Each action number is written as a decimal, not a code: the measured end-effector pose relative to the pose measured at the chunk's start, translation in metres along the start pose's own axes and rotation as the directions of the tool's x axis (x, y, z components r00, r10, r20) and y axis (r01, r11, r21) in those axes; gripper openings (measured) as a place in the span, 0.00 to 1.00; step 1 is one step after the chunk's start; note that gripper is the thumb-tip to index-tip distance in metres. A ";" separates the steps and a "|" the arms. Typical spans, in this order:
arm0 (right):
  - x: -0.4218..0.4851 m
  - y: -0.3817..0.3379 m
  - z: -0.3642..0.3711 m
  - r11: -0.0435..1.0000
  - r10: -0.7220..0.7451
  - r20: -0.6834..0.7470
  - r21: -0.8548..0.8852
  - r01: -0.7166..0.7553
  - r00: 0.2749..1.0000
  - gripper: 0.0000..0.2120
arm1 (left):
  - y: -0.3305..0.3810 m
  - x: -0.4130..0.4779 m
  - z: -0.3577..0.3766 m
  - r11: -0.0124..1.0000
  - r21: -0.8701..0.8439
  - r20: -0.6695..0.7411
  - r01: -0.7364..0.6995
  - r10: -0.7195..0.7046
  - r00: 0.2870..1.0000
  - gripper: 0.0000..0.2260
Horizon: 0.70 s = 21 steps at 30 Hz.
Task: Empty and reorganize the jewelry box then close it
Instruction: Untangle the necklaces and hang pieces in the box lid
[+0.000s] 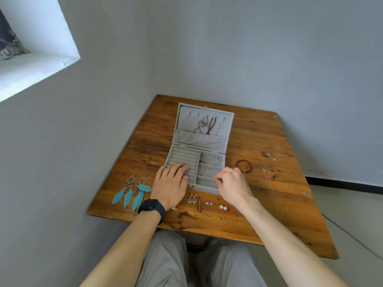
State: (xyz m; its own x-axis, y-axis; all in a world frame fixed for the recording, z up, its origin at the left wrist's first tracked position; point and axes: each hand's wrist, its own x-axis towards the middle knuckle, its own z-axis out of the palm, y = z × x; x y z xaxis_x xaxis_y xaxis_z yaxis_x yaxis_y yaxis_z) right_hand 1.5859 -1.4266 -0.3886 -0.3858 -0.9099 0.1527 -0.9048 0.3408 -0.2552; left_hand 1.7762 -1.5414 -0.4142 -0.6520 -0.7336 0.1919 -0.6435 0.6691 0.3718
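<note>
A grey velvet jewelry box (229, 129) stands open in the middle of the wooden table (269, 141). Several necklaces (209, 125) hang inside its raised lid. My left hand (171, 184) rests flat on the ring rolls (182, 156) in the left half of the tray. My right hand (233, 184) reaches over the right compartments with curled fingers that seem to pinch a thin silver chain (208, 170). Another chain (210, 159) lies in the compartment behind.
Two teal feather earrings (132, 192) lie left of the box. Several small earrings (193, 198), a brown stick and pearl studs (223, 207) sit along the front edge. A red bead bracelet (243, 165) and a thin chain (269, 187) lie on the right.
</note>
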 end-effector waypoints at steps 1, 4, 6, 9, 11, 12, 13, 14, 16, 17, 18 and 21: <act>-0.001 -0.001 0.000 1.000 0.002 -0.009 -0.001 -0.002 1.000 0.11 | 0.000 0.000 0.000 1.000 0.001 0.002 0.000 0.000 1.000 0.18; -0.003 -0.001 0.001 1.000 -0.007 -0.025 -0.005 0.007 1.000 0.11 | -0.001 0.000 0.002 1.000 0.015 0.002 -0.001 0.001 1.000 0.18; -0.004 -0.001 0.003 1.000 -0.014 -0.029 0.006 0.014 0.999 0.10 | -0.002 0.000 0.002 1.000 0.019 0.005 0.000 0.000 1.000 0.19; -0.003 0.004 0.004 0.998 0.001 -0.022 0.061 0.001 1.000 0.10 | 0.001 0.000 0.001 1.000 0.015 0.011 0.003 -0.004 1.000 0.22; -0.003 0.011 0.002 0.985 0.009 0.000 0.173 -0.009 1.000 0.11 | 0.002 -0.001 0.000 1.000 0.027 0.027 0.002 -0.003 1.000 0.23; -0.004 0.016 0.000 0.962 0.026 0.004 0.273 -0.026 1.000 0.12 | 0.002 -0.001 0.000 0.999 0.039 0.043 0.002 -0.004 0.999 0.23; -0.005 0.021 -0.003 0.924 0.052 -0.008 0.379 -0.045 0.999 0.13 | 0.000 -0.001 0.000 0.999 0.053 0.062 0.002 -0.006 0.998 0.23; -0.007 0.028 -0.005 0.886 0.085 -0.033 0.460 -0.061 0.996 0.13 | -0.001 0.000 0.001 0.998 0.068 0.083 0.002 -0.007 0.997 0.22; -0.006 0.045 -0.009 0.853 0.179 -0.090 0.511 -0.109 0.980 0.13 | -0.004 0.002 0.000 0.996 0.094 0.112 -0.004 -0.007 0.994 0.23; -0.005 0.056 -0.011 0.857 0.233 -0.108 0.492 -0.152 0.967 0.13 | -0.004 0.003 0.000 0.995 0.104 0.120 -0.007 -0.006 0.993 0.23; -0.002 0.066 -0.013 0.868 0.285 -0.115 0.453 -0.205 0.952 0.12 | -0.004 0.003 -0.001 0.994 0.111 0.125 -0.008 -0.006 0.992 0.23; 0.008 0.092 -0.018 0.887 0.392 -0.055 0.286 -0.362 0.918 0.12 | -0.003 0.003 -0.001 0.993 0.121 0.127 -0.007 -0.008 0.992 0.23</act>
State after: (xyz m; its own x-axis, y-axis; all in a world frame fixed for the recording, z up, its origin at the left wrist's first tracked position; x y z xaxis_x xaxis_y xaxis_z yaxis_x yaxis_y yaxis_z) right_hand 1.4964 -1.3979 -0.3937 -0.7192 -0.6886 0.0926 -0.6114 0.5639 -0.5552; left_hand 1.7760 -1.5457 -0.4136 -0.6922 -0.7181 0.0719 -0.6826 0.6838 0.2577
